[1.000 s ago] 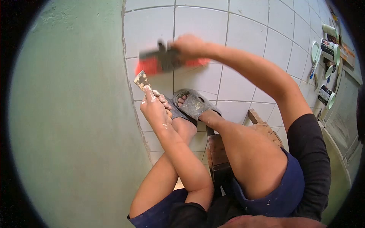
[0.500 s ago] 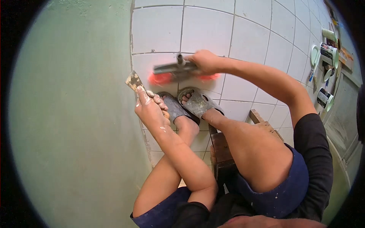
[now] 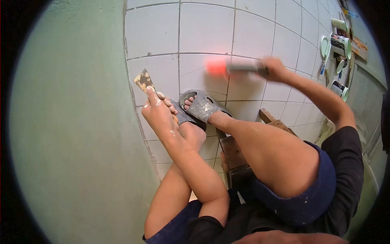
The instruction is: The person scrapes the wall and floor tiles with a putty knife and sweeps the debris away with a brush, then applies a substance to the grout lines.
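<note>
My left hand [image 3: 158, 110] is closed round the handle of a putty knife [image 3: 143, 80], whose stained metal blade points up and left beside the green wall. White smears cover its fingers. Farther right and up, my right hand [image 3: 276, 70] grips a dark tool with a red part [image 3: 219, 68], blurred by motion, above the white floor tiles. The tool's exact kind cannot be made out. Just below the left-hand knife are my feet in grey, paint-spotted sandals [image 3: 202, 106].
A green wall [image 3: 81, 122] fills the left side. Beneath my legs is a wooden stool [image 3: 235, 152]. Open containers [image 3: 340, 44], a lid [image 3: 324, 46] and small tools lie at the upper right, near a grey-green door [image 3: 367, 97].
My right hand has swung to the right with the dark and red tool, which has turned. My left hand keeps the putty knife in nearly the same place. The view has shifted slightly.
</note>
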The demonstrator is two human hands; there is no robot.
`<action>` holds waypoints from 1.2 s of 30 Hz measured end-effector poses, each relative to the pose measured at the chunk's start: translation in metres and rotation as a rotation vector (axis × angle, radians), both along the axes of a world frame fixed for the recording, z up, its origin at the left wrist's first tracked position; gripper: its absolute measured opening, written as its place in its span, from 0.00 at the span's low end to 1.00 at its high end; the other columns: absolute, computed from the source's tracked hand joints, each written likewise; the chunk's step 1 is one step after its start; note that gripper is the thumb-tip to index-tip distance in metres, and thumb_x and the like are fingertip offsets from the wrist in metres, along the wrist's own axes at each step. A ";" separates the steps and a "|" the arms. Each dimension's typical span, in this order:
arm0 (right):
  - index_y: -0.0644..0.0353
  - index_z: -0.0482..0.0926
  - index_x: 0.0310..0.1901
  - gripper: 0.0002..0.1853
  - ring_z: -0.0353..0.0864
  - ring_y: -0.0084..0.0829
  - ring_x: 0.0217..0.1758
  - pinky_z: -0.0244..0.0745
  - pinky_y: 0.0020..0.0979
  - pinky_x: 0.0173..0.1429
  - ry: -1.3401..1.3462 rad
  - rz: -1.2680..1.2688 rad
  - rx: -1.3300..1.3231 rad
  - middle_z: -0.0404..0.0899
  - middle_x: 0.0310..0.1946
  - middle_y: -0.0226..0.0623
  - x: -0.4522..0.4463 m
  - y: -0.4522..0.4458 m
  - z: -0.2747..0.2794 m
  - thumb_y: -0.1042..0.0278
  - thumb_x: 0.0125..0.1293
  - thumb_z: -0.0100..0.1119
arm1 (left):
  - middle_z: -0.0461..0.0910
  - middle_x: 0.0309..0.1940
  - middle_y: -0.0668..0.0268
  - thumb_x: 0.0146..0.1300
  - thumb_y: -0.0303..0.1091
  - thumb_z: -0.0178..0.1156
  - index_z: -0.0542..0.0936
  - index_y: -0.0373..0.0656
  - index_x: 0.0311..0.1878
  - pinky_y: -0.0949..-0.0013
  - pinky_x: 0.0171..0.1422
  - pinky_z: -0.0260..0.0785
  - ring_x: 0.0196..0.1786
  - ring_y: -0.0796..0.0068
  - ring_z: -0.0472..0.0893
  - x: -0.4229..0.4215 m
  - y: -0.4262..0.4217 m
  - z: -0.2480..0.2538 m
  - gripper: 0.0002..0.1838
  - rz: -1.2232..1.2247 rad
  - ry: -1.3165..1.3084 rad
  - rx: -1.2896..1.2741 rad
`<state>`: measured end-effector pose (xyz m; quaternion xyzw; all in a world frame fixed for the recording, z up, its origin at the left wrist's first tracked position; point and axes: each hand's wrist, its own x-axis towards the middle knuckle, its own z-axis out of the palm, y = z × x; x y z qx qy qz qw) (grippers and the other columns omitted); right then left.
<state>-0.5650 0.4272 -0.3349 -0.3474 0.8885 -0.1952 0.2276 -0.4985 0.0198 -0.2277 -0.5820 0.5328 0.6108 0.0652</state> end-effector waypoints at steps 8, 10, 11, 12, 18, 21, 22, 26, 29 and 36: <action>0.53 0.73 0.38 0.10 0.77 0.47 0.34 0.71 0.46 0.40 -0.070 0.165 0.136 0.76 0.28 0.39 -0.018 0.028 -0.071 0.66 0.56 0.63 | 0.66 0.14 0.69 0.73 0.51 0.52 0.69 0.43 0.26 0.73 0.17 0.56 0.14 0.79 0.64 0.002 0.024 -0.009 0.23 -0.084 -0.032 0.021; 0.51 0.75 0.40 0.08 0.78 0.48 0.33 0.72 0.47 0.39 0.130 0.070 0.035 0.77 0.27 0.41 -0.079 -0.002 -0.067 0.65 0.59 0.60 | 0.66 0.14 0.69 0.73 0.51 0.52 0.69 0.43 0.26 0.73 0.17 0.56 0.14 0.79 0.64 -0.001 0.029 -0.004 0.23 -0.093 -0.007 0.025; 0.50 0.77 0.42 0.08 0.79 0.50 0.32 0.73 0.48 0.37 0.203 0.047 -0.002 0.79 0.27 0.43 -0.112 -0.012 -0.067 0.64 0.61 0.59 | 0.66 0.14 0.69 0.73 0.51 0.52 0.69 0.43 0.26 0.73 0.17 0.56 0.13 0.79 0.64 -0.003 0.034 0.002 0.23 -0.112 0.025 0.027; 0.51 0.78 0.42 0.08 0.80 0.52 0.33 0.73 0.49 0.36 0.327 0.019 -0.019 0.80 0.29 0.44 -0.144 -0.014 -0.073 0.62 0.61 0.61 | 0.66 0.14 0.68 0.73 0.51 0.53 0.69 0.43 0.26 0.73 0.17 0.56 0.13 0.79 0.64 -0.005 0.038 0.007 0.24 -0.131 0.057 0.031; 0.55 0.79 0.41 0.16 0.82 0.52 0.32 0.77 0.47 0.35 0.633 -0.648 -0.088 0.82 0.28 0.47 -0.201 -0.039 -0.005 0.51 0.59 0.64 | 0.67 0.14 0.68 0.73 0.51 0.52 0.69 0.43 0.26 0.72 0.16 0.56 0.13 0.79 0.64 -0.015 0.043 0.018 0.24 -0.108 0.025 0.044; 0.54 0.79 0.44 0.19 0.84 0.49 0.33 0.78 0.45 0.36 0.489 -1.056 -0.117 0.84 0.30 0.43 -0.143 -0.003 0.012 0.53 0.54 0.68 | 0.67 0.14 0.68 0.73 0.51 0.52 0.69 0.43 0.25 0.72 0.16 0.56 0.12 0.79 0.64 -0.015 0.038 0.018 0.24 -0.092 0.026 0.076; 0.54 0.79 0.47 0.21 0.85 0.49 0.33 0.78 0.47 0.38 0.700 -1.126 -0.014 0.85 0.32 0.42 -0.106 0.010 0.017 0.56 0.53 0.67 | 0.67 0.14 0.68 0.73 0.51 0.52 0.69 0.43 0.25 0.72 0.16 0.56 0.12 0.79 0.64 -0.014 0.036 0.015 0.24 -0.079 0.045 0.074; 0.67 0.82 0.43 0.20 0.86 0.53 0.45 0.79 0.47 0.50 0.265 -1.814 0.665 0.85 0.41 0.55 0.016 0.137 -0.025 0.58 0.57 0.58 | 0.67 0.14 0.68 0.73 0.51 0.52 0.70 0.42 0.25 0.72 0.16 0.57 0.12 0.78 0.65 -0.008 0.031 0.014 0.24 -0.142 0.012 0.114; 0.67 0.81 0.43 0.17 0.85 0.53 0.46 0.79 0.47 0.53 0.203 -1.969 0.640 0.84 0.43 0.55 0.025 0.098 -0.032 0.62 0.58 0.57 | 0.68 0.14 0.68 0.73 0.50 0.52 0.70 0.42 0.24 0.72 0.16 0.57 0.12 0.78 0.65 -0.017 0.035 0.023 0.25 -0.212 -0.006 0.077; 0.63 0.81 0.45 0.18 0.85 0.54 0.45 0.78 0.48 0.56 0.067 -1.237 -0.055 0.84 0.39 0.53 -0.114 -0.152 -0.028 0.63 0.53 0.63 | 0.68 0.14 0.68 0.74 0.49 0.51 0.70 0.41 0.25 0.71 0.14 0.57 0.11 0.78 0.64 -0.013 0.037 0.050 0.24 -0.214 0.127 0.051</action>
